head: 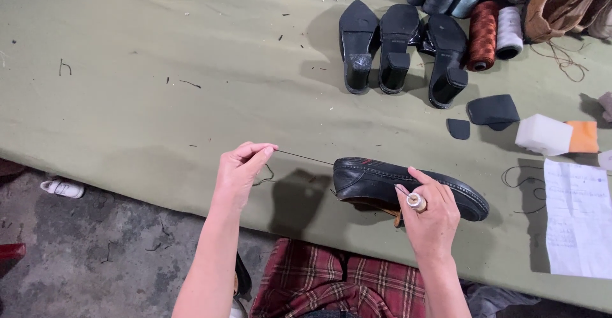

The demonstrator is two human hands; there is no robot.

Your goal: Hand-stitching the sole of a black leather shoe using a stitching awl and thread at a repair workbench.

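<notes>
A black leather shoe (pixel 382 181) lies on its side at the near edge of a table covered in olive-green cloth (pixel 159 95). My right hand (pixel 432 214) grips the shoe from the near side, and a metal thimble (pixel 416 201) sits on one finger. My left hand (pixel 241 168) is held out to the left of the shoe, its fingertips pinched on a thin dark thread (pixel 303 157) drawn taut from the shoe's end.
Three black block-heeled shoes (pixel 395 44) lie sole-up at the back. Thread spools (pixel 491 31) stand beside them, with dark sole pieces (pixel 491 110), a white foam block (pixel 543 134) and a paper sheet (pixel 577 219) on the right. Concrete floor lies below at left.
</notes>
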